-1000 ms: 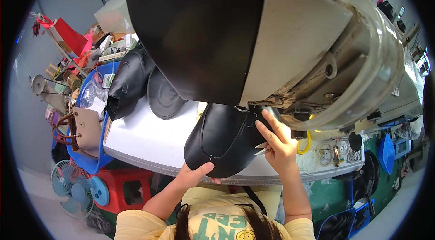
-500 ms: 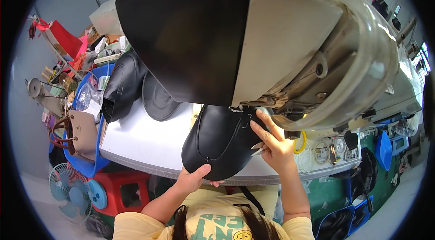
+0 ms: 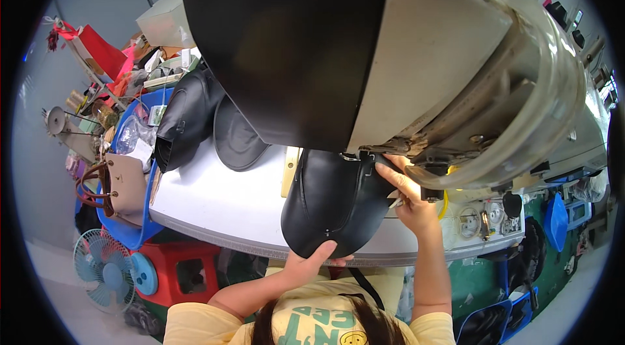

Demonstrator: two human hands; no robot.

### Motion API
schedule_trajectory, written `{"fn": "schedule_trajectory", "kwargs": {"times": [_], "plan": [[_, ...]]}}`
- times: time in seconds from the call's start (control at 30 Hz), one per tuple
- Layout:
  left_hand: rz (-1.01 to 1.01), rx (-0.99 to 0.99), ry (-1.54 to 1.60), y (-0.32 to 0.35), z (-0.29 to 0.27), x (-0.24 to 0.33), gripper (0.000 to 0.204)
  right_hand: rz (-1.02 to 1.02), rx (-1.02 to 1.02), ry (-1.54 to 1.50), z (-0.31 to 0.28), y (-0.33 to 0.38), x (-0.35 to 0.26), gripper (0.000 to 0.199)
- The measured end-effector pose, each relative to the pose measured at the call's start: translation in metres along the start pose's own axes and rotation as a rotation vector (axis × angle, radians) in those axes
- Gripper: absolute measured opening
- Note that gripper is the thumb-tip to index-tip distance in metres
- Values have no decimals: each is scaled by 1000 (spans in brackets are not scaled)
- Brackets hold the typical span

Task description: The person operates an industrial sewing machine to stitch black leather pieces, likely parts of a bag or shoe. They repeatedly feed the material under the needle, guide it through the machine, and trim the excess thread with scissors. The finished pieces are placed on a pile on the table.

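Observation:
A black leather panel [image 3: 325,198], rounded at its near end and with a curved seam, lies under the head of a large sewing machine [image 3: 423,39]. My left hand [image 3: 311,265] pinches its near edge, thumb on top and fingers below. Along its right side, my right hand [image 3: 415,200] lays outstretched fingers on the leather close to the needle area. In that hand's curled fingers sits a small metal tool [image 3: 395,202], apparently thread snips, mostly hidden. The needle itself is hidden behind the machine head.
On the white table [image 3: 215,198], a rounded black leather piece [image 3: 237,137] and a folded black one [image 3: 185,120] lie to the left. Beyond is a blue bin [image 3: 140,237] with a beige handbag [image 3: 125,187]. Bobbins [image 3: 470,222] lie right; a fan [image 3: 104,267] and red stool [image 3: 189,267] stand below.
The panel's near end and my left hand have shifted right, turning the panel straighter under the machine. My right hand's fingers have drawn closer together beside the needle area. The whole view has shifted slightly.

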State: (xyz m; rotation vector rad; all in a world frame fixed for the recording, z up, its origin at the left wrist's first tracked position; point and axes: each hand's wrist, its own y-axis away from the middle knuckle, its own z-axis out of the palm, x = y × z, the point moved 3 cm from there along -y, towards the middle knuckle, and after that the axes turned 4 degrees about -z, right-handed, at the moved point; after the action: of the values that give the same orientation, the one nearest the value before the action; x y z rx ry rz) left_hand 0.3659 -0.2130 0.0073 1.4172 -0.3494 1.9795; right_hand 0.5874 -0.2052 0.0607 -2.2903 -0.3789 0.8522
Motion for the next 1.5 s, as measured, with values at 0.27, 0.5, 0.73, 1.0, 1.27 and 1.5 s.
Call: {"fn": "schedule_trajectory", "kwargs": {"times": [0.27, 0.5, 0.73, 1.0, 1.27, 1.5], "plan": [[65, -30, -40, -15, -2, 3, 31, 268, -77, -192, 6, 2, 18, 20], [312, -499, -636, 26, 28, 34, 28, 223, -65, -108, 6, 1, 18, 17], [828, 120, -1499, -22, 47, 81, 53, -26, 47, 179, -1, -8, -7, 66], [396, 575, -1377, -104, -68, 86, 34, -11, 298, -60, 11, 9, -66, 36], [287, 691, -452, -29, -121, 62, 29, 248, 98, -383, 107, -4, -56, 27], [381, 662, -136, 1, -109, 46, 35, 344, 157, -361, 168, -38, -36, 24]]}}
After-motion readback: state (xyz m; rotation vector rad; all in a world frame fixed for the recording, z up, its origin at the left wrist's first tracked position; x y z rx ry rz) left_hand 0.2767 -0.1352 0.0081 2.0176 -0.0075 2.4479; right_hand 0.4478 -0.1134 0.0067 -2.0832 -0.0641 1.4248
